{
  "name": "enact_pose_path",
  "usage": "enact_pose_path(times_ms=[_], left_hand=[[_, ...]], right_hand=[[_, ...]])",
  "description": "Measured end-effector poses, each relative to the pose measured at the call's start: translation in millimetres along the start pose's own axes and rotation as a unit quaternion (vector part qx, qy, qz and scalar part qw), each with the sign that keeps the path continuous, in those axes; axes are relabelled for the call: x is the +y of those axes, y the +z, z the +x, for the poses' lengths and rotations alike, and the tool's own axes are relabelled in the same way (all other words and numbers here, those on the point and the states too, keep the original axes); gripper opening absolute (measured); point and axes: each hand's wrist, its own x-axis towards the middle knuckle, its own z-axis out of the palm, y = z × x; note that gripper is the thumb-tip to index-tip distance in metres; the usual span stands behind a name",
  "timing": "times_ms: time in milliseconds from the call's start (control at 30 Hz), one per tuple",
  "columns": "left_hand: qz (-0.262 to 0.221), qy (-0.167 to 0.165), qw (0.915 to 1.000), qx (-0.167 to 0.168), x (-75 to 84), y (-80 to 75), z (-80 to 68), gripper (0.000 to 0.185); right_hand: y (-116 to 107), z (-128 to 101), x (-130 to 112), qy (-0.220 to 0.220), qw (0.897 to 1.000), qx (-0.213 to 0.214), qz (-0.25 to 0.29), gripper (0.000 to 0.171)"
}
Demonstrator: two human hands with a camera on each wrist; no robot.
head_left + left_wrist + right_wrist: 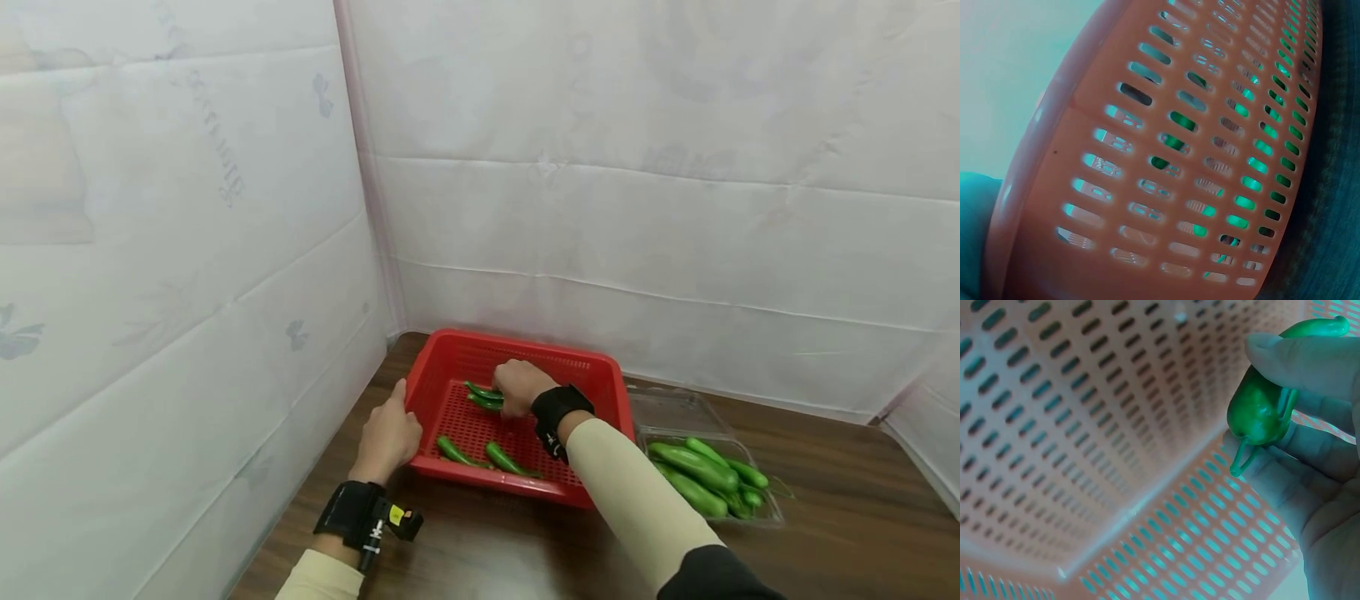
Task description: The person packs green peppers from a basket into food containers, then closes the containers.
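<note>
Two white sheets (660, 225) wall me in at the left and the back. Below them spreads the brown wooden tabletop (847, 508). On it is a red basket (540, 354) with slotted walls and floor, just in front of the back sheet. A see-through plastic box (742, 522) sits just beside its right end, the lid (678, 408) folded back towards the sheet. My pale sleeves (637, 500) come in from the near side. My left hand (388, 435) rests on the basket's left rim, forefinger straight along it; I cannot tell whether the other fingers curl round. My right hand (522, 386) is down inside the basket. Black bands (348, 517) circle both wrists. Long green vegetables (697, 467), thick and thin, fill the box. In my right hand, thumb and fingers pinch slim green peppers (1260, 403); two poke out to the left. Two loose peppers (506, 458) lie by the basket's near wall.
</note>
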Motion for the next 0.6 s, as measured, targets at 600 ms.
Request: enact_pose_path(times_ms=[600], left_hand=[[0.007, 0.001, 0.9999, -0.011, -7.6, 3.1, 10.8, 0.069]], right_hand=[[-43.5, -25.1, 5.6, -0.052, 0.998, 0.038, -0.02, 0.023]])
